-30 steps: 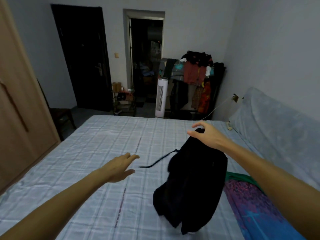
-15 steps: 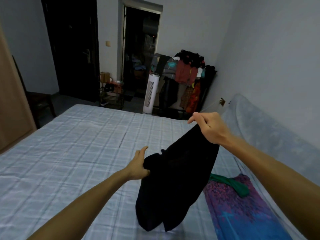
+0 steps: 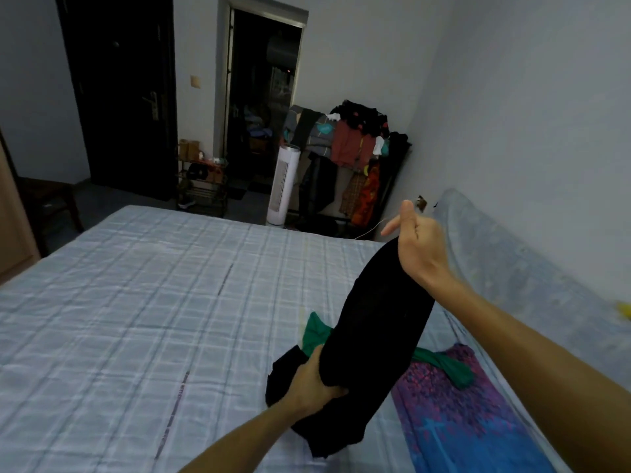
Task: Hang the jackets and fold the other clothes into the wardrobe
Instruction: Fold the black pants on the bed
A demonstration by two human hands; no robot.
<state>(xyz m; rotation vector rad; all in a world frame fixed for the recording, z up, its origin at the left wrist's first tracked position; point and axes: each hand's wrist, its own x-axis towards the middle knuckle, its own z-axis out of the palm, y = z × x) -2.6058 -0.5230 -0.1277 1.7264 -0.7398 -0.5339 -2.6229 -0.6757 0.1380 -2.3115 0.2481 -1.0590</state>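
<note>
right hand pinches top of limp black cloth garment, raised so it hangs straight | left hand grips its lower bunch, likely to spread it for folding | above pale checked bed

**Room beyond the bedding**

A bed in a pale checked sheet spreads under and left of the left hand. Beyond the right hand, a white tower fan stands just beside a crowded clothes rack. Farther left are an open doorway, a low shelf, a dark door and a chair. A grey padded headboard runs right of the right hand.
</note>
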